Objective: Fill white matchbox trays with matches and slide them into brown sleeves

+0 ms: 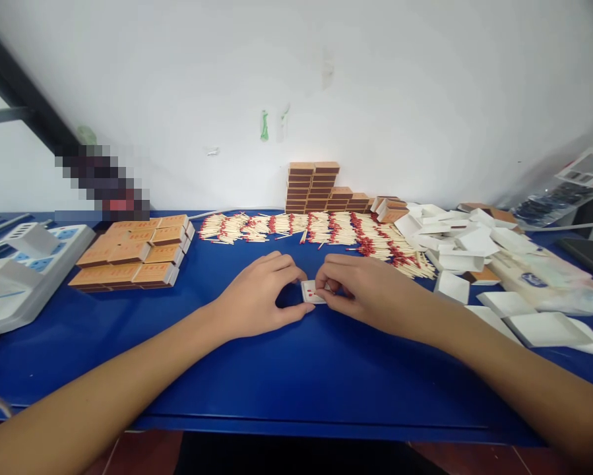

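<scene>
- The small white tray (306, 299) is on the blue table (276, 376), between the hands; few red match heads show in it, so it seems only partly filled.
- The left hand (259, 297) holds its left end lightly, between thumb and fingers.
- The right hand (353, 284) is narrow above the tray; I cannot tell what its fingertips pinch.
- At left, many matchboxes (132, 254) are already stacked.
- Loose matches (326, 227) and a heap of white trays (467, 244) apparently remain to be used.
</scene>
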`<state>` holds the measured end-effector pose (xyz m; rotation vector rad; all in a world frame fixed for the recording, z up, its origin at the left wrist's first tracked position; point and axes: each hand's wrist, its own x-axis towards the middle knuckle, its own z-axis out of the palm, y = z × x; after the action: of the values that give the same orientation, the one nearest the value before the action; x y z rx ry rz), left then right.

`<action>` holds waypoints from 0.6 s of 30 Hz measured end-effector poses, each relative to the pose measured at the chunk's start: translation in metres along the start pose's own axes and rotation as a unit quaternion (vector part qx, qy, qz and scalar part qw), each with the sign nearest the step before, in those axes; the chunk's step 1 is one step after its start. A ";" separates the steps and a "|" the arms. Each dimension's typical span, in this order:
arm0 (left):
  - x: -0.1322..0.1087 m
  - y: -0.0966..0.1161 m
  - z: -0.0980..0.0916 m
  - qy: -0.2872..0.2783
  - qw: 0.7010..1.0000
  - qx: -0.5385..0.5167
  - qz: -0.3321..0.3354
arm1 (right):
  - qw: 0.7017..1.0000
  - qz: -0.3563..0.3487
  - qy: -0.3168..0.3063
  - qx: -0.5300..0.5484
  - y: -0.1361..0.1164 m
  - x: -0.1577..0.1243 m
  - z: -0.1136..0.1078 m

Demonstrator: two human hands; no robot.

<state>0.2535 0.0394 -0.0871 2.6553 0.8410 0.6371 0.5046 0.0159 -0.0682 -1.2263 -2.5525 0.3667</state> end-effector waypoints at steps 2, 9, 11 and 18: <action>0.000 0.000 0.001 -0.001 1.000 0.002 0.002 | 1.000 -0.002 0.011 0.007 0.001 -0.001 0.000; 0.002 0.000 0.004 0.000 1.000 0.010 0.016 | 1.000 0.005 0.004 -0.020 0.008 -0.013 -0.005; 0.002 0.000 0.004 0.000 1.000 0.010 0.013 | 1.000 0.004 -0.008 -0.015 0.010 -0.015 -0.007; 0.002 -0.001 0.004 -0.001 1.000 0.010 0.017 | 0.999 0.015 -0.044 0.010 0.006 -0.013 -0.004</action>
<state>0.2563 0.0403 -0.0904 2.6932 0.8087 0.6372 0.5180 0.0102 -0.0685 -1.2685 -2.6000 0.4623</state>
